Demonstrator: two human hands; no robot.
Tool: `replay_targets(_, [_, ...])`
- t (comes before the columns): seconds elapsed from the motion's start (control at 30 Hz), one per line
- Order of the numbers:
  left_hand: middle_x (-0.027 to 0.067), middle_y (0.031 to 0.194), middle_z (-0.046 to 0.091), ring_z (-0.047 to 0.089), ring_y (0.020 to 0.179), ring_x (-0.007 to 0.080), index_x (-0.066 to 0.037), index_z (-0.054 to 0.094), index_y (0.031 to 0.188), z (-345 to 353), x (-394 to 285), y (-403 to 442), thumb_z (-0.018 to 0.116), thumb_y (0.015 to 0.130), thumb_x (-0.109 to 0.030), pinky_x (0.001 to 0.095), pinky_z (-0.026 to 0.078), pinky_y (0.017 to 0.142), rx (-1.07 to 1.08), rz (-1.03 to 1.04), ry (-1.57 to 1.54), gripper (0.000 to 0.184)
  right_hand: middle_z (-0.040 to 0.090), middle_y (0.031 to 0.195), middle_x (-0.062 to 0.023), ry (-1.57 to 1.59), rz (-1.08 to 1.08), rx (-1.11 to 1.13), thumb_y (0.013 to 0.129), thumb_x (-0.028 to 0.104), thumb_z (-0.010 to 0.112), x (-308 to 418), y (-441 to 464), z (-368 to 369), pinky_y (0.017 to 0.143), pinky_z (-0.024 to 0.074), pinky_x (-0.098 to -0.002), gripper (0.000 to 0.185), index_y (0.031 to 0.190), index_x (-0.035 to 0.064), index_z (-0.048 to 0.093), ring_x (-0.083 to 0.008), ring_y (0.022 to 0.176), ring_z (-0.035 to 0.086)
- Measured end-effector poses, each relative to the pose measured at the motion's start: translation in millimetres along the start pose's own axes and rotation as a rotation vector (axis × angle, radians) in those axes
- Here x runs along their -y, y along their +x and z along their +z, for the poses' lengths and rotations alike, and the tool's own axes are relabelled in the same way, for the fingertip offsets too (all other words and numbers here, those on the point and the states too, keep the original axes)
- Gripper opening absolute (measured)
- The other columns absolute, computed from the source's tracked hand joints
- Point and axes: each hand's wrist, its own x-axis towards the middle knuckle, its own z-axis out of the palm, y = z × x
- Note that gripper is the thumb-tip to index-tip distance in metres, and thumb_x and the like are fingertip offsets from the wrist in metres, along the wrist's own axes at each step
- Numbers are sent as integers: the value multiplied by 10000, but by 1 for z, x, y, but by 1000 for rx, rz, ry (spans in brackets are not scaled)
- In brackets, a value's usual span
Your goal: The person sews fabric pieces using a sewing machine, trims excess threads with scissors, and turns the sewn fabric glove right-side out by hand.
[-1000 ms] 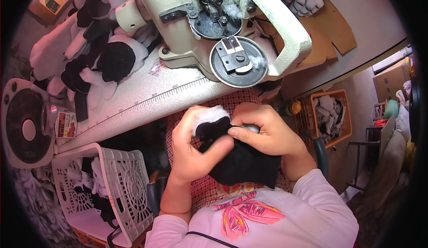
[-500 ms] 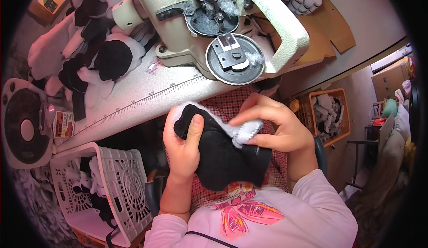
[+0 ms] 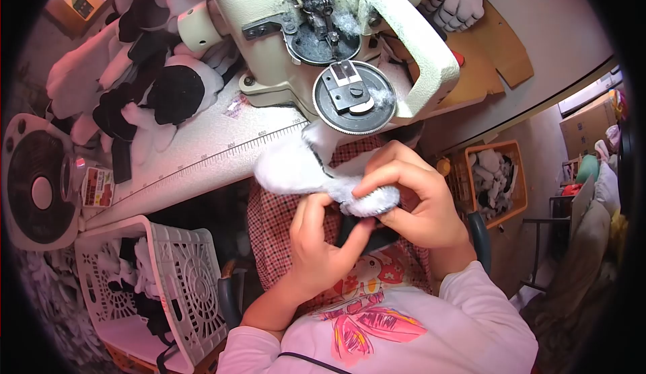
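Note:
A piece of plush fabric [image 3: 289, 165], fluffy and white with some black showing underneath, is held over my lap just in front of the sewing machine [image 3: 225, 61]. My right hand [image 3: 424, 202] pinches its rolled white end, where dark stitches run along the edge. My left hand [image 3: 319, 249] is closed on the lower side of the same piece, thumb and fingers near the right fingertips. The white part spreads out to the left and up toward the machine's toothed round disc [image 3: 383, 115]. Part of the black cloth is hidden behind my hands.
Black and white plush pieces [image 3: 178, 95] are heaped on the table's left. A white plastic basket [image 3: 192, 273] with fabric stands at lower left, an orange crate [image 3: 518, 172] of pieces at right. A round dark-grilled appliance [image 3: 40, 216] sits at far left.
The plush piece has been turned, so its white side now shows where the black side did. My left hand has moved right and down, closer to my right hand.

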Motion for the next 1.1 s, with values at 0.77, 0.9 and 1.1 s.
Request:
replay_targets(0.77, [21, 951, 530, 554, 883, 98, 21, 500, 1208, -14, 8, -3, 447, 707, 158, 203, 449, 770, 167, -655, -933, 522, 636, 839, -78, 31, -36, -345, 833, -2, 709, -13, -9, 8, 703, 493, -273, 49, 850, -19, 667, -150, 777, 622])
replay_targets(0.9, [46, 967, 583, 578, 873, 112, 35, 507, 1239, -17, 9, -1, 440, 700, 140, 216, 466, 766, 189, -709, -1022, 553, 634, 861, -80, 292, -80, -582, 883, -2, 660, 1, -7, 7, 723, 490, -260, 12, 880, -11, 654, -136, 788, 610])
replay_targets(1.1, [43, 985, 575, 572, 887, 112, 23, 507, 1227, -11, 0, -2, 465, 707, 137, 230, 467, 785, 139, -685, -973, 535, 633, 888, -109, -435, -278, -281, 742, 204, 833, 19, -8, 8, 682, 498, -315, 315, 930, 26, 654, -224, 783, 619])
